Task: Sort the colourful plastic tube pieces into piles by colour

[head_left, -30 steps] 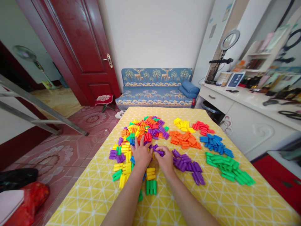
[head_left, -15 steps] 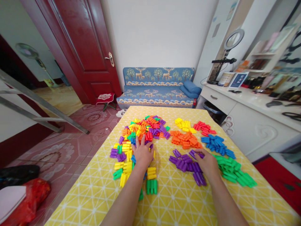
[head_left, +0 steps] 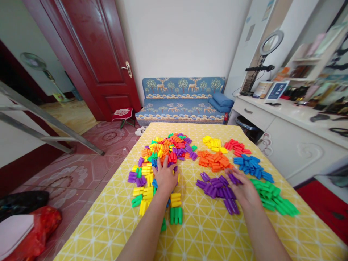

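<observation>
My left hand (head_left: 166, 178) lies on the near side of a mixed pile of plastic building blocks (head_left: 163, 146), fingers spread. Purple, blue and yellow blocks show around and beneath it. My right hand (head_left: 244, 188) is just right of a group of purple blocks (head_left: 213, 186), its thumb and fingers curved around a purple block (head_left: 235, 178). Its fingertips reach close to the orange blocks (head_left: 214, 160). Green blocks (head_left: 274, 195) lie right of that hand, partly behind it, and blue blocks (head_left: 251, 166) lie beyond.
Yellow blocks (head_left: 213, 143) and red blocks (head_left: 237, 146) form groups at the far right of the patterned yellow tablecloth (head_left: 201, 235). A blue sofa (head_left: 182, 105) stands past the table. A white dresser (head_left: 288, 127) is at the right, a metal ladder (head_left: 54, 123) at the left.
My right hand has shifted slightly right and its fingers have spread a little. One purple block now rests on the purple group, another is between its fingers. My left hand is almost still.
</observation>
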Available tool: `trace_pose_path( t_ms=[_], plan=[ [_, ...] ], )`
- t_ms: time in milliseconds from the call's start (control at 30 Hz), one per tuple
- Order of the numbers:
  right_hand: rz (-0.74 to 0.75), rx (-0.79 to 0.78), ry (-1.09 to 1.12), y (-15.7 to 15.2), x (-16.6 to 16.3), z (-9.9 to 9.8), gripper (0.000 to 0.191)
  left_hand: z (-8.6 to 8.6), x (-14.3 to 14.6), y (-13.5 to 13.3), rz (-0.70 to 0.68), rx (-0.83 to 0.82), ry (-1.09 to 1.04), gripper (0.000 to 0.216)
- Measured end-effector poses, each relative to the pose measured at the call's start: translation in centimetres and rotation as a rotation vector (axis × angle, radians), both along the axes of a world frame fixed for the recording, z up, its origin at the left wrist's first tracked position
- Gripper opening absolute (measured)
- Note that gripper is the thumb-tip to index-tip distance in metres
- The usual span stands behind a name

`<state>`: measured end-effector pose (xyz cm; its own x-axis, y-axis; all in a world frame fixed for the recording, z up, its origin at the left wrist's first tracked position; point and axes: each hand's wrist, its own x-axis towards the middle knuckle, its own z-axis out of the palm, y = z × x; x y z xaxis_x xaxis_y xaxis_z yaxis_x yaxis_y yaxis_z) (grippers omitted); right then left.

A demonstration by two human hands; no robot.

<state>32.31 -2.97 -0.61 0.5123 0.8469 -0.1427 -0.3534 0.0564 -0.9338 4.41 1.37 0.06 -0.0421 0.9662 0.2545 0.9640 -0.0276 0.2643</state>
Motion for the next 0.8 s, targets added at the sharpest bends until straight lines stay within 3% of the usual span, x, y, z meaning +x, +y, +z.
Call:
trace_pose_path(
  t_ms=[100, 200, 300, 400, 533, 667, 800],
  plan=[
    [0.119, 0.083, 0.259, -0.4, -0.9, 1.2, 0.031, -0.1, 0.0, 0.0, 0.0, 0.006, 0.0, 0.028],
    [0.212, 0.089, 0.172, -1.0, -2.3, 1.4, 0.034, -0.1, -0.1, 0.0, -0.006, 0.013, 0.001, 0.028],
    [0.286, 0.055, -0.142, -1.4, -3.8, 0.8, 0.04, 0.0, 0.0, 0.0, -0.004, 0.006, 0.0, 0.029],
    [0.246, 0.065, -0.562, -1.6, -5.0, 0.3, 0.032, 0.1, 0.0, 0.0, 0.0, -0.009, -0.001, 0.029],
    [0.407, 0.276, -0.981, -1.9, -6.5, 0.2, 0.019, 0.2, 0.0, 0.0, 0.003, -0.017, -0.002, 0.029],
    [0.604, 0.458, -1.243, -2.3, -7.9, 0.0, 0.032, 0.1, 0.0, 0.0, 0.004, -0.012, 0.001, 0.03],
    [0.704, 0.442, -1.406, -2.8, -8.6, 0.5, 0.039, 0.2, 0.0, 0.0, 0.009, -0.027, 0.003, 0.031]
  ],
)
